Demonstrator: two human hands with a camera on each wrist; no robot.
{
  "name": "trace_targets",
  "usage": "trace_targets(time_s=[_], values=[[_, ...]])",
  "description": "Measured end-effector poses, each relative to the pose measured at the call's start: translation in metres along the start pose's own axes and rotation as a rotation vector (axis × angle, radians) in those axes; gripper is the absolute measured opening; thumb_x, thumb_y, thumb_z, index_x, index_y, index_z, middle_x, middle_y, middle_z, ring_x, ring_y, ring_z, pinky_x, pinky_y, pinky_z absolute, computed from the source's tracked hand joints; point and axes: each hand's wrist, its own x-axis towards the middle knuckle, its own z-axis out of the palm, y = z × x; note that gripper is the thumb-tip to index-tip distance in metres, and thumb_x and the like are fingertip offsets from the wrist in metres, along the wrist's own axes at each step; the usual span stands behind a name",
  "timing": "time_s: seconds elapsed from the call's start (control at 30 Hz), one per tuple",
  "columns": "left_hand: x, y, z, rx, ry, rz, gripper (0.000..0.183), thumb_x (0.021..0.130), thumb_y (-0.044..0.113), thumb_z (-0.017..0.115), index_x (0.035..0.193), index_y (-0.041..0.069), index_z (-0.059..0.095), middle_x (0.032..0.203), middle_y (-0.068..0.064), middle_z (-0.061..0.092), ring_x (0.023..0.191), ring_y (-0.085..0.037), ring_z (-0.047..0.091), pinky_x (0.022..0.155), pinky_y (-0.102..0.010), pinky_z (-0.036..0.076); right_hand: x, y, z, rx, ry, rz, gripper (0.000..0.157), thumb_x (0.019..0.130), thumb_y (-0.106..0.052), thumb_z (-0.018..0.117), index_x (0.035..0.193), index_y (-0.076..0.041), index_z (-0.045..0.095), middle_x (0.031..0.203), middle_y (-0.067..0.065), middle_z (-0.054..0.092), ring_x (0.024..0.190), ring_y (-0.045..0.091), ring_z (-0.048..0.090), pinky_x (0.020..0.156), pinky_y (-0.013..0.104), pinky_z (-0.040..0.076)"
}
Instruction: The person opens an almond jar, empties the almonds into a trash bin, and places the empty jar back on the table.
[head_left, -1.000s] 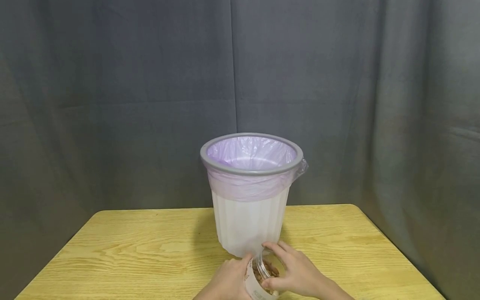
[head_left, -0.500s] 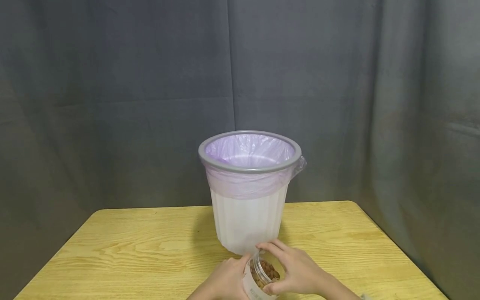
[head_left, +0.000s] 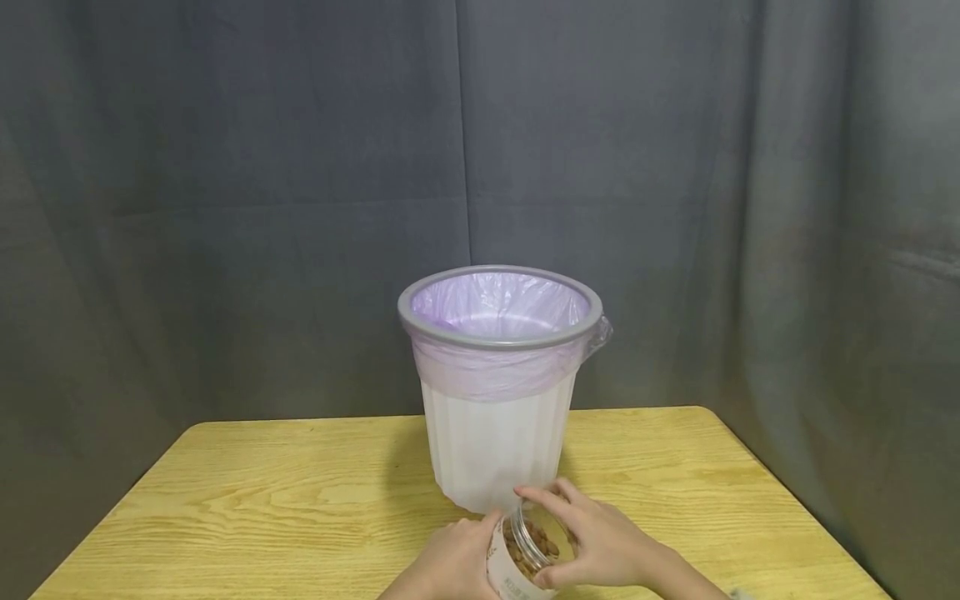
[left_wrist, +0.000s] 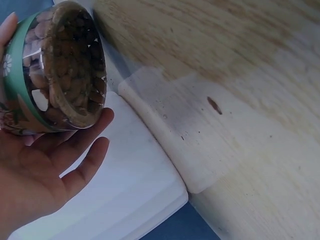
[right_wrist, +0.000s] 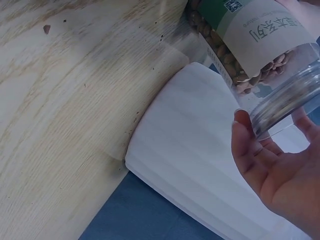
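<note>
Jar (head_left: 513, 577) of brown nuts sits tilted between my two hands in the head view; my left hand (head_left: 453, 558) wraps its labelled side, and my right hand (head_left: 600, 537) spans the ridged ring (head_left: 527, 542) at its top, thumb and fingers well apart, pinching across it; compared with a second ago, the jar has hardly moved, my right thumb sits slightly further to the right, and a scrap of sleeve (head_left: 741, 594) now shows behind that wrist; I judge from this that the work is still at the jar's top and scarcely further along; beyond my fingertips stands the white bin (head_left: 498, 450), its purple liner (head_left: 487, 371) folded over the outside, upright on the table (head_left: 262, 517).

From the left wrist, my fingers (left_wrist: 82, 145) curve beneath the jar, the smallest one apart from it; nuts show through the clear base, just above those fingers, and the bin lies behind them.

From the right wrist, my fingertips (right_wrist: 242, 120) touch the ridged ring, and the label and nuts lie past them; whether the clear part between my thumb and fingers is a seated lid or a loosened one, I cannot tell.
</note>
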Motion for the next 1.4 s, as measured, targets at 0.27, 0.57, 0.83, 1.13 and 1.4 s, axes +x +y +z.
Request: trace_targets(time_s=[0.27,0.57,0.83,1.13,1.4], values=[[0.000,-0.001,0.001,0.016,0.008,0.016,0.075,0.060,0.048,0.078,0.115,0.007,0.048,0.082,0.013,0.057,0.066,0.004,0.052,0.059,-0.014,0.043,0.000,0.000,-0.001,0.024,-0.021,-0.024,0.077,0.069,-0.037,0.069,0.137,-0.032,0.033,0.117,-0.005,0.041,0.051,-0.004,0.035,0.043,0.017,0.036],[0.001,-0.001,0.001,0.030,-0.007,-0.003,0.076,0.060,0.049,0.077,0.116,0.007,0.047,0.082,0.012,0.058,0.065,0.004,0.052,0.057,-0.015,0.043,0.001,0.002,-0.002,0.071,-0.047,-0.121,0.088,0.059,-0.011,0.069,0.138,-0.027,0.032,0.130,0.001,0.034,0.088,0.012,0.049,0.068,0.027,0.044],[0.000,-0.002,0.000,0.001,-0.010,-0.031,0.077,0.059,0.048,0.078,0.117,0.008,0.047,0.081,0.013,0.057,0.065,0.004,0.052,0.058,-0.016,0.044,0.001,0.000,-0.005,0.070,-0.027,-0.116,0.077,0.074,-0.032,0.070,0.139,-0.024,0.029,0.137,0.007,0.030,0.115,0.026,0.041,0.080,0.042,0.043],[0.001,0.002,-0.001,0.032,-0.016,-0.054,0.075,0.057,0.049,0.079,0.114,0.011,0.048,0.079,0.015,0.055,0.063,0.004,0.050,0.055,-0.014,0.043,0.005,-0.015,-0.005,-0.151,0.115,0.180,0.071,0.080,-0.056,0.054,0.132,-0.009,0.042,0.120,0.009,0.052,0.080,0.015,0.057,0.060,0.036,0.046],[0.001,0.003,-0.002,0.051,-0.035,-0.077,0.073,0.058,0.049,0.079,0.111,0.011,0.048,0.078,0.013,0.055,0.061,0.003,0.049,0.055,-0.016,0.043,0.007,-0.019,-0.001,-0.271,0.145,0.193,0.076,0.073,-0.064,0.056,0.124,-0.009,0.051,0.094,-0.001,0.063,0.067,0.008,0.056,0.048,0.022,0.039]])
